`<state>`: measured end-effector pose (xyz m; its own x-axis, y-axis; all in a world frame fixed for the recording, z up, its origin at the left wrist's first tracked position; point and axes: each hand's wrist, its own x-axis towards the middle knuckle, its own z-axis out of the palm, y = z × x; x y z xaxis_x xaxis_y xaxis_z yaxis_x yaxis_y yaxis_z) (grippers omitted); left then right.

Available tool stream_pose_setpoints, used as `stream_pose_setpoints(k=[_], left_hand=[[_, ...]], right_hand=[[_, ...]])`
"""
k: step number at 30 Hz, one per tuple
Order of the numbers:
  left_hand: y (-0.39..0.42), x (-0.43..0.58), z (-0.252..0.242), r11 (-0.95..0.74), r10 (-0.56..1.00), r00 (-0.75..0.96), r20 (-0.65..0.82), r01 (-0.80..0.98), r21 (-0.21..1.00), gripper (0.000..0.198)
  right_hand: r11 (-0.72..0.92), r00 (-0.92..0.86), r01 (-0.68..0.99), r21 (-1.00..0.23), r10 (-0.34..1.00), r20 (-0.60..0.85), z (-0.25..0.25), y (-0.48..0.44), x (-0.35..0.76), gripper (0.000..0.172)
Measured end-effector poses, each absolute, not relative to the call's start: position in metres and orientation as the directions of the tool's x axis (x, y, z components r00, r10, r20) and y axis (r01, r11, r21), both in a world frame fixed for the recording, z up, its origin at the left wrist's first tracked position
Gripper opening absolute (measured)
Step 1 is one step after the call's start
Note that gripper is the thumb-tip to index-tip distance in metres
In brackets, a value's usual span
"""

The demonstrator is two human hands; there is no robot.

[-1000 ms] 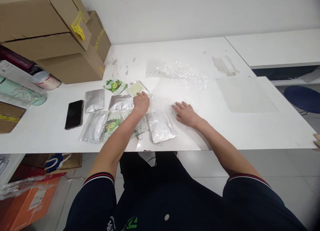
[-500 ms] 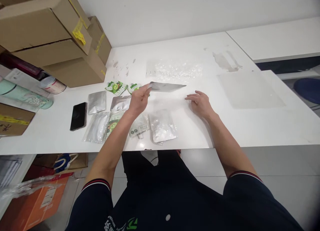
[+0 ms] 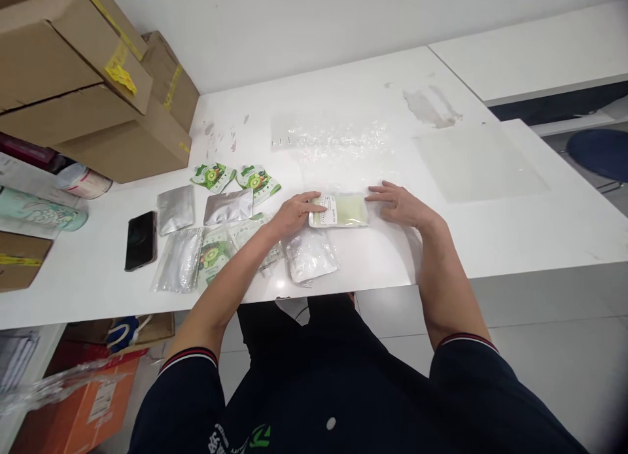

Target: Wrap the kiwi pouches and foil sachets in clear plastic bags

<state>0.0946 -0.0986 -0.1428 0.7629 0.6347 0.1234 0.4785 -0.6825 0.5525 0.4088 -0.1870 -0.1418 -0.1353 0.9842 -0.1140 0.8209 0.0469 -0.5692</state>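
A pale green pouch with a white label (image 3: 340, 210) lies flat on the white table (image 3: 490, 238). My left hand (image 3: 296, 213) grips its left end with the thumb on top. At the pouch's right edge rests my right hand (image 3: 403, 204), fingers stretched out and flat. Left of my hands lie several pouches: two green kiwi-printed ones (image 3: 212, 176) (image 3: 258, 180), silver ones (image 3: 228, 206) (image 3: 175, 209), and clear-wrapped ones (image 3: 310, 255) near the front edge.
A black phone (image 3: 140, 239) lies at the left. Cardboard boxes (image 3: 93, 101) are stacked at the back left, with a can (image 3: 82, 180) and a mint bottle (image 3: 42, 209) beside them. A bubble-wrap bag (image 3: 333, 140) lies behind the pouch. Boxes stand under the table.
My left hand picked the pale green pouch from the pile, lifted it and carried it right, then laid it flat in front of me. My right hand moved to its right edge.
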Motion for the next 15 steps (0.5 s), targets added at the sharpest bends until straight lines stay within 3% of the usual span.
stream_pose_setpoints(k=[5,7,12,15], left_hand=[[-0.092,0.109,-0.146,-0.599,0.743,0.629,0.230,0.471,0.648,0.037],[-0.091,0.116,-0.149,-0.593,0.751,0.626,0.211,0.498,0.633,0.037],[-0.098,0.127,-0.148,-0.713,0.684,0.721,0.112,0.626,0.317,0.045],[-0.104,0.131,-0.142,-0.726,0.678,0.730,0.088,0.646,0.236,0.049]], right_hand=[[0.004,-0.072,0.774,-0.633,0.994,-0.081,-0.141,-0.188,0.410,0.045],[-0.009,-0.041,0.747,-0.664,0.997,-0.059,-0.142,-0.190,0.412,0.037],[0.001,0.076,0.660,-0.751,0.995,0.068,-0.138,-0.198,0.407,0.032],[0.116,0.015,0.695,-0.710,0.984,0.176,-0.134,-0.197,0.394,0.044]])
